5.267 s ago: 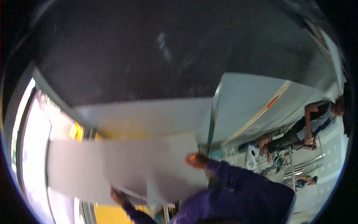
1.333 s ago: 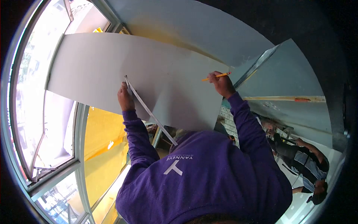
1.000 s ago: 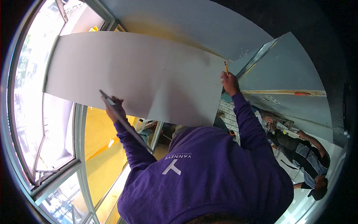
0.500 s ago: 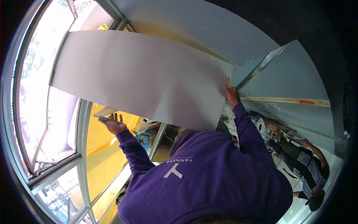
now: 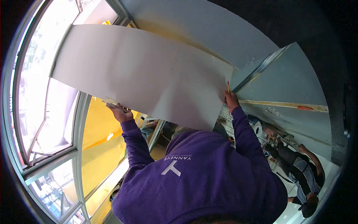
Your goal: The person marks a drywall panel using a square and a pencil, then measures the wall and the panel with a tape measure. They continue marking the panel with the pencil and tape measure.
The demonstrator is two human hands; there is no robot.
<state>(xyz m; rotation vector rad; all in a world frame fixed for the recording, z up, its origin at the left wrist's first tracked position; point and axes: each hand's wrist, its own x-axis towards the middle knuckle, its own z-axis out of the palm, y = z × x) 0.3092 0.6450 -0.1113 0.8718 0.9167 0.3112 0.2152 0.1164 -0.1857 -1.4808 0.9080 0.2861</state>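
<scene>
A large white panel point(image 5: 141, 71) stretches across the view in front of me, with small marks on its face. My right hand point(image 5: 231, 100) is closed at its right end, with a pencil point(image 5: 228, 86) standing up out of the fingers. At the panel's lower left edge, my left hand point(image 5: 122, 113) is closed round a thin, flat, greyish piece point(image 5: 110, 102), whose kind I cannot tell. The fingers are right at the panel's edge, and part of the piece is hidden behind it. Both arms wear purple sleeves.
Windows point(image 5: 48, 112) with metal frames line the left side, and yellow sheeting point(image 5: 102, 138) hangs below the panel. Grey wall boards point(image 5: 294, 74) and a metal stud point(image 5: 261, 69) stand at the right. Another person point(image 5: 304, 168) is at the lower right, near assorted materials.
My left hand has moved up to the panel's edge with the flat piece, and its spread fingers have closed. The panel's left part sits slightly higher in view. My right hand stays at the right end.
</scene>
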